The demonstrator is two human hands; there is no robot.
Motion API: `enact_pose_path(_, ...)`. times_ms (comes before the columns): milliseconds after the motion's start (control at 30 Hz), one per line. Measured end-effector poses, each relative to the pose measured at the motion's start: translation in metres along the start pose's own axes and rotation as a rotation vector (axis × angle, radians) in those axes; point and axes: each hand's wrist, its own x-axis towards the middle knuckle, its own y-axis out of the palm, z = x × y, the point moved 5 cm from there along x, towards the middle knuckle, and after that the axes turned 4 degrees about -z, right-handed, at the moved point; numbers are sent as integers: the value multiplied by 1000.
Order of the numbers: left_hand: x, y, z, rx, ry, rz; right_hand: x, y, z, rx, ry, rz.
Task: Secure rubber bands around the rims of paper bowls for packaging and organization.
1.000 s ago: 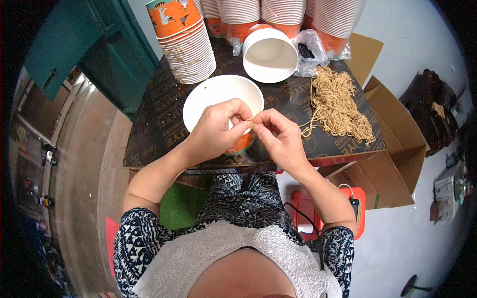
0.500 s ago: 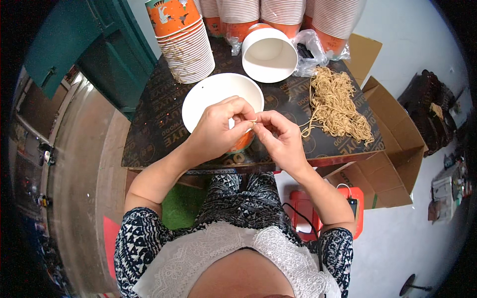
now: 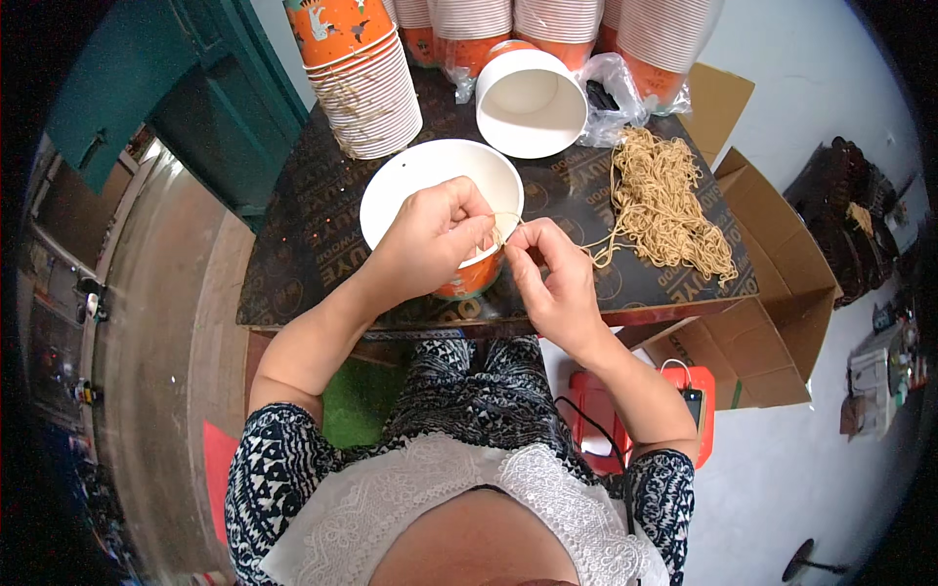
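An orange paper cup with a white inside (image 3: 430, 186) stands near the front of a dark board table (image 3: 293, 244). My left hand (image 3: 430, 239) rests on the cup's front rim, fingers pinched on a thin tan string (image 3: 508, 220). My right hand (image 3: 552, 278) pinches the same string just to the right of the cup. From my right hand the string runs across the table into a heap of tan strings (image 3: 664, 200).
Tall stacks of orange and white paper cups (image 3: 362, 78) line the table's far edge, and one cup (image 3: 532, 98) lies tipped beside a clear plastic bag (image 3: 616, 88). Open cardboard boxes (image 3: 772, 283) stand to the right. A red stool (image 3: 684, 400) is below.
Both hands have stayed at the cup's front rim, with only small finger movements on the string.
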Motion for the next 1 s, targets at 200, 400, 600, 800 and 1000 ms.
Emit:
enact_pose_path(200, 4, -6, 3, 50, -65, -56, -6, 1, 12, -141, -143, 66)
enact_pose_path(400, 12, -7, 6, 127, -112, -100, -11, 0, 15, -226, -335, 108)
enact_pose_path(600, 15, -9, 8, 191, -114, -109, -14, -2, -3, -119, -155, 98)
enact_pose_path(800, 6, -10, -11, 352, 75, -132, -8, -8, 8, -91, -122, 8)
enact_pose_path(1000, -11, -7, -30, 712, 371, -129, 3, -3, 20, -117, -227, -95)
